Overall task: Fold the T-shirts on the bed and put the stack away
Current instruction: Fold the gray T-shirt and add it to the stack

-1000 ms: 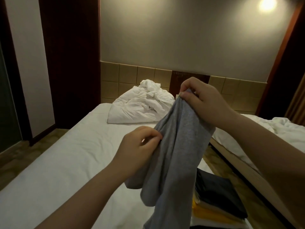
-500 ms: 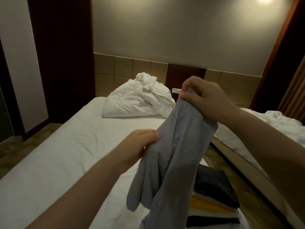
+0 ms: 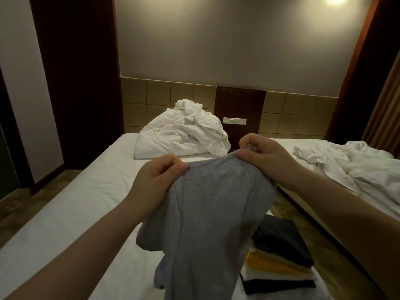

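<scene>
Reaches forward with both bare forearms from the lower corners of the view, wrists close together above the bed [image 3: 65, 202]. Holds the left hand [image 3: 158, 176] a little lower and nearer, knuckles up, and the right hand [image 3: 262, 156] slightly higher and farther off. Holds a grey T-shirt [image 3: 205, 213] up in the air between them, top edge stretched in a short span from hand to hand, cloth draped loose and creased below, one part bunched at the lower left, seams running down the front, lower end cut off by the bottom of the view. Pinches that top edge with left fingers curled and thumb pressed on the fabric. Grips the other end in the right hand, fingers curled over a small bunched fold. Shows a stack of folded shirts [image 3: 279, 263], dark on top, yellow and white beneath, black at the base, on the bed just right of the hanging cloth, and a crumpled heap of white bedding [image 3: 184, 135] at the head end.
</scene>
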